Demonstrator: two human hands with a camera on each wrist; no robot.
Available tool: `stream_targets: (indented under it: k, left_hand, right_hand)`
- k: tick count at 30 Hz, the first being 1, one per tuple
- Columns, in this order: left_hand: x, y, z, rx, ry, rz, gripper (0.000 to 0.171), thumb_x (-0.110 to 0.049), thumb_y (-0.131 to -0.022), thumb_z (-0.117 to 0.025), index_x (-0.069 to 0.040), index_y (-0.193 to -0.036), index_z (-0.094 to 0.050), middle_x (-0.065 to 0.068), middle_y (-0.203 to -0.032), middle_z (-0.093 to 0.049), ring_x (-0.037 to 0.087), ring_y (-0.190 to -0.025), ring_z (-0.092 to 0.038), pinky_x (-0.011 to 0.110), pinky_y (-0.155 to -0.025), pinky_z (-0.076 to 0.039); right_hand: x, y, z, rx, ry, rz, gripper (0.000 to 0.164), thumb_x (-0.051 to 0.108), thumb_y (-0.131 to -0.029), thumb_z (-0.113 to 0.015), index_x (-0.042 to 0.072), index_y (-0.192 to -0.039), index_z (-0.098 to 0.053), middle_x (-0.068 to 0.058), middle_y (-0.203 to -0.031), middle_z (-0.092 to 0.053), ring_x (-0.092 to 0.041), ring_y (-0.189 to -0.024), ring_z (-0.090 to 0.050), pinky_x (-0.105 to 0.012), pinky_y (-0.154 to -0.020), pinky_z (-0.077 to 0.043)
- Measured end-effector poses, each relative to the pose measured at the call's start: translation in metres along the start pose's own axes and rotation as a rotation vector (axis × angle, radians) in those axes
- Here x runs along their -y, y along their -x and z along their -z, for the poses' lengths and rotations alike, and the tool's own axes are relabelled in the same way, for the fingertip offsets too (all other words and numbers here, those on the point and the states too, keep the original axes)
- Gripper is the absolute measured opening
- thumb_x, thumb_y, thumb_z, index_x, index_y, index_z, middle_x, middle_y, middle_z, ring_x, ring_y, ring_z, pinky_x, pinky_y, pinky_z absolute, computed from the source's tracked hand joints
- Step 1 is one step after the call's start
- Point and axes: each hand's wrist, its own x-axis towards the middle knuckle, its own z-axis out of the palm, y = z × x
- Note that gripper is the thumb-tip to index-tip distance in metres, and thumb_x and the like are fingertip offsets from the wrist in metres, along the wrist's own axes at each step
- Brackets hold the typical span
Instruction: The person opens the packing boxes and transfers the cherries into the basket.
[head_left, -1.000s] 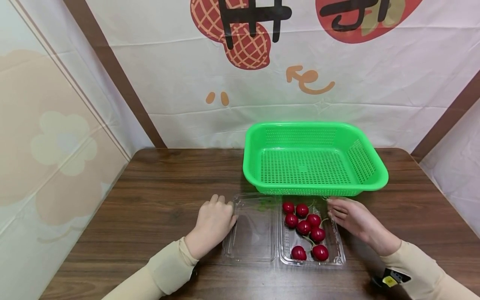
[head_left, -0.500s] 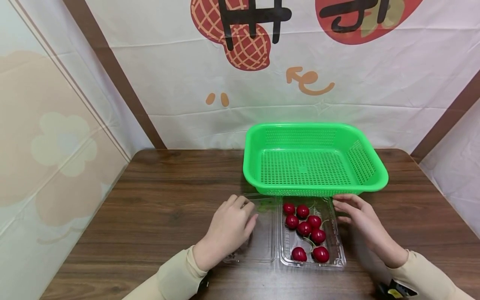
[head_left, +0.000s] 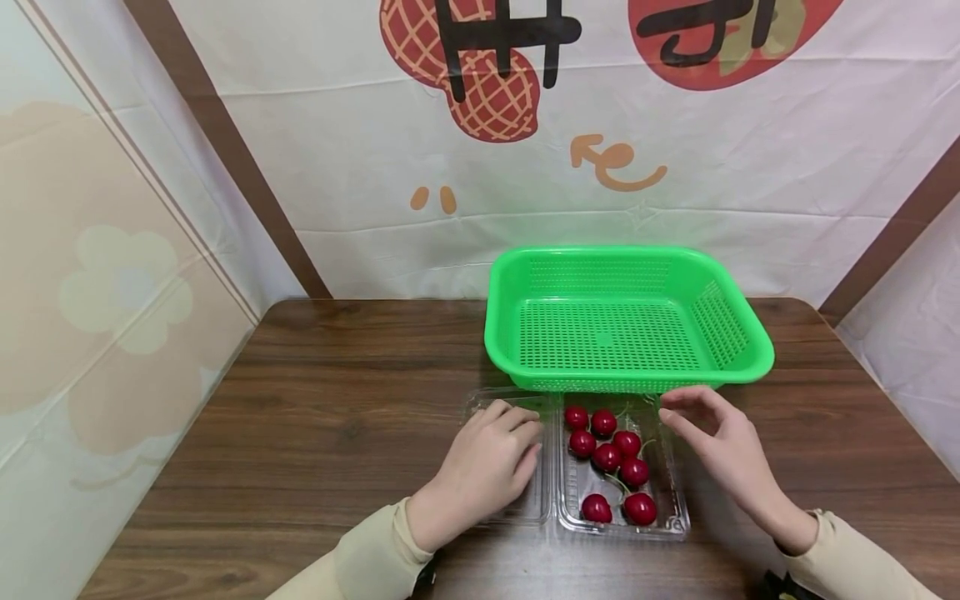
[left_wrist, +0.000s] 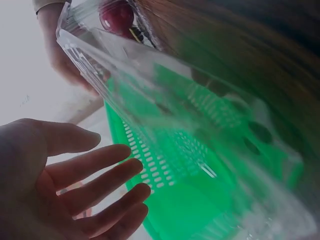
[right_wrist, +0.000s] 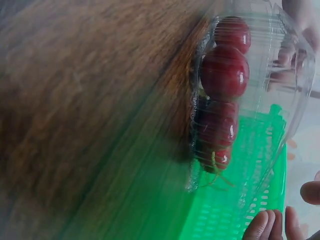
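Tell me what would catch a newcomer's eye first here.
Most likely the bright green plastic basket, at the far side of the wooden table. Next come eight glossy red cherries in the right half of the open clear clamshell container, just in front. Two bare hands flank them, the left over the lid half, the right beside the cherries.

The head view looks forward and down over the table (head_left: 337,417) to its far edge, while both wrist views, low, close and tilted sideways, share the clear container (head_left: 557,487) and green basket (head_left: 603,333).
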Motion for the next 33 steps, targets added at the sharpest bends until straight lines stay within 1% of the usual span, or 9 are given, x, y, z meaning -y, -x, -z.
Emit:
stream_targets:
  k: [4,12,14,18,22,26,29,33]
  left_hand:
    - [-0.005,-0.001,-0.001,0.019,0.004,-0.023,0.022,-0.022,-0.085,-0.056,-0.013,-0.099,-0.071,-0.001,-0.106,-0.067,0.016,-0.096,-0.053,0.034,-0.075,-0.049]
    - [-0.011,-0.002,-0.003,0.027,-0.003,-0.051,0.023,-0.021,-0.085,-0.056,-0.014,-0.100,-0.071,-0.001,-0.107,-0.068,0.017,-0.093,-0.054,0.032,-0.072,-0.047]
    - [-0.012,-0.003,-0.003,0.035,-0.002,-0.054,0.023,-0.021,-0.085,-0.055,-0.013,-0.099,-0.071,-0.001,-0.107,-0.068,0.017,-0.093,-0.054,0.031,-0.071,-0.047]
    - [-0.013,-0.004,-0.004,0.045,0.007,-0.052,0.022,-0.021,-0.085,-0.055,-0.013,-0.098,-0.071,-0.001,-0.107,-0.068,0.016,-0.093,-0.054,0.031,-0.071,-0.047]
    - [-0.014,-0.005,-0.005,0.049,0.006,-0.052,0.021,-0.021,-0.085,-0.056,-0.012,-0.096,-0.071,0.000,-0.105,-0.068,0.016,-0.091,-0.054,0.030,-0.070,-0.047]
    - [-0.015,-0.005,-0.005,0.047,0.011,-0.046,0.020,-0.022,-0.085,-0.056,-0.013,-0.095,-0.071,-0.001,-0.103,-0.069,0.016,-0.090,-0.054,0.030,-0.071,-0.048]
    - [-0.016,-0.005,-0.005,0.048,0.026,-0.052,0.022,-0.022,-0.086,-0.055,-0.013,-0.098,-0.070,-0.001,-0.104,-0.068,0.015,-0.092,-0.054,0.031,-0.073,-0.048]
    - [-0.017,-0.004,-0.005,0.047,0.029,-0.065,0.024,-0.023,-0.087,-0.054,-0.013,-0.101,-0.070,-0.001,-0.105,-0.068,0.015,-0.093,-0.055,0.031,-0.074,-0.048]
  right_hand:
    - [0.005,0.001,-0.003,-0.007,0.012,0.050,0.025,0.024,-0.083,-0.066,0.011,-0.104,-0.064,-0.002,-0.095,-0.066,-0.003,-0.084,-0.059,-0.012,-0.072,-0.047]
    - [0.012,-0.001,-0.011,0.001,-0.011,0.136,0.022,0.018,-0.081,-0.068,0.011,-0.102,-0.063,-0.001,-0.092,-0.067,-0.005,-0.083,-0.060,-0.015,-0.069,-0.051]
    - [0.014,-0.002,-0.014,0.001,0.003,0.167,0.021,0.017,-0.080,-0.069,0.012,-0.100,-0.063,0.000,-0.091,-0.067,-0.006,-0.081,-0.060,-0.017,-0.068,-0.052]
    - [0.017,-0.006,-0.021,0.021,0.026,0.246,0.020,0.014,-0.077,-0.071,0.010,-0.096,-0.063,0.001,-0.087,-0.067,-0.007,-0.078,-0.061,-0.023,-0.065,-0.055]
    - [0.019,-0.009,-0.029,0.068,0.049,0.337,0.020,0.011,-0.076,-0.072,0.009,-0.093,-0.062,0.000,-0.086,-0.067,-0.008,-0.075,-0.062,-0.029,-0.064,-0.056]
    - [0.020,-0.013,-0.037,0.145,0.089,0.408,0.020,0.008,-0.075,-0.072,0.010,-0.093,-0.062,-0.002,-0.087,-0.067,-0.008,-0.074,-0.062,-0.031,-0.062,-0.056]
    - [0.021,-0.016,-0.042,0.199,0.132,0.430,0.020,0.009,-0.074,-0.072,0.010,-0.092,-0.063,-0.002,-0.087,-0.065,-0.009,-0.074,-0.063,-0.031,-0.061,-0.056]
    - [0.023,-0.019,-0.047,0.252,0.186,0.435,0.022,0.011,-0.073,-0.073,0.008,-0.093,-0.064,-0.003,-0.086,-0.065,-0.011,-0.074,-0.062,-0.031,-0.061,-0.055]
